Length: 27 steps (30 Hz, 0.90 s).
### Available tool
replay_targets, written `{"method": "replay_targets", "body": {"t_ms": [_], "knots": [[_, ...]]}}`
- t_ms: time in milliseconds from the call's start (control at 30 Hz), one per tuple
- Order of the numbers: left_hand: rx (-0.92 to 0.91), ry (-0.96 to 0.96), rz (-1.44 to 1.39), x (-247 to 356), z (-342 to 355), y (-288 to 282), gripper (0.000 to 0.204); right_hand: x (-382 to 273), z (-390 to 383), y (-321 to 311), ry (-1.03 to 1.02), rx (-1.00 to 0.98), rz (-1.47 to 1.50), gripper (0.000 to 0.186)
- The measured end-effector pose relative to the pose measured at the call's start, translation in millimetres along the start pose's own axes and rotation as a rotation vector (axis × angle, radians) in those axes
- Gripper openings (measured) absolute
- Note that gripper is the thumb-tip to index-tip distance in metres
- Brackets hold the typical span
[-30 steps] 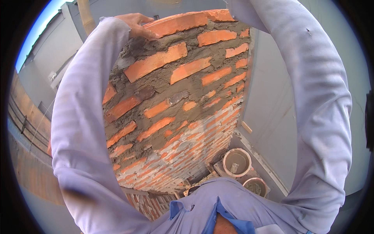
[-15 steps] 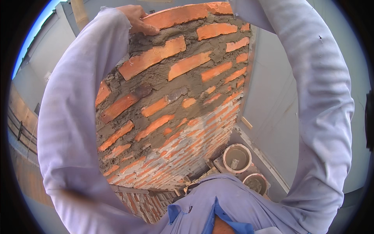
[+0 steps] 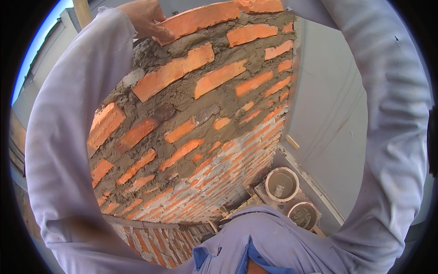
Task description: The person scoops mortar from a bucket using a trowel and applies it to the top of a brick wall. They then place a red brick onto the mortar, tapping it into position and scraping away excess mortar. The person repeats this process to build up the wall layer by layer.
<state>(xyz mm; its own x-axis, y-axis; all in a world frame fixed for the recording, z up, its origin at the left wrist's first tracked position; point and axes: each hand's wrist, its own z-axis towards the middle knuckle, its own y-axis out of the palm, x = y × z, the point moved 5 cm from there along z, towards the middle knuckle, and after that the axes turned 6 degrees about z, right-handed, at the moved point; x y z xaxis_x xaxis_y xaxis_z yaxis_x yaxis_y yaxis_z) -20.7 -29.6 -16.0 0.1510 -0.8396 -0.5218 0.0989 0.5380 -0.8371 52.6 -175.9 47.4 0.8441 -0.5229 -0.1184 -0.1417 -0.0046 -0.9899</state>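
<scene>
A long orange brick [image 3: 200,22] lies on top of the brick wall [image 3: 219,82], near the upper edge of the frame. It slopes up a little to the right. The left hand [image 3: 147,19], at the upper left, grips the left end of this brick, with its fingers bent around the end. The right hand is past the top edge of the frame, so I cannot tell if it is open or closed. The next brick [image 3: 260,5] sits at the right end of the long one.

Under them there is lumpy grey cement [image 3: 141,55], squeezed out between the rows. Lower down, the wall looks paler, with whitish lines between the bricks.

The left sleeve [image 3: 64,137] curves down the left side and has a ragged end. The right sleeve [image 3: 392,114] curves down the right side and has a small hole near the top. Between the wall and the right sleeve stands a smooth grey wall [image 3: 328,100]. At the lower right are two round buckets [image 3: 283,199], close together. The shirt [image 3: 269,233] fills the bottom middle, with a blue collar [image 3: 260,261].
</scene>
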Motion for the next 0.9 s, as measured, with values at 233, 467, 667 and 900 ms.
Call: {"method": "replay_targets", "body": {"t_ms": [233, 467, 667, 900], "knots": [[0.000, -0.034, 0.035, 9.4, 2.6, -7.2, 0.051, 0.8, -1.0, 16.8, -0.089, 0.211, -0.045, 0.025], [0.048, 0.064, -0.015, -0.9, 1.0, 0.0, 0.053, -6.5, 14.8, 17.7, -0.082, 0.098, -0.058, 0.025], [-0.054, -0.037, 0.171, 5.8, 2.6, -3.7, 0.055, -8.5, 12.5, 21.0, -0.079, 0.103, -0.131, 0.028], [-0.014, -0.036, 0.114, 5.3, -1.1, -4.4, 0.048, -9.9, 16.5, 19.9, -0.089, 0.078, -0.151, 0.031]]}}
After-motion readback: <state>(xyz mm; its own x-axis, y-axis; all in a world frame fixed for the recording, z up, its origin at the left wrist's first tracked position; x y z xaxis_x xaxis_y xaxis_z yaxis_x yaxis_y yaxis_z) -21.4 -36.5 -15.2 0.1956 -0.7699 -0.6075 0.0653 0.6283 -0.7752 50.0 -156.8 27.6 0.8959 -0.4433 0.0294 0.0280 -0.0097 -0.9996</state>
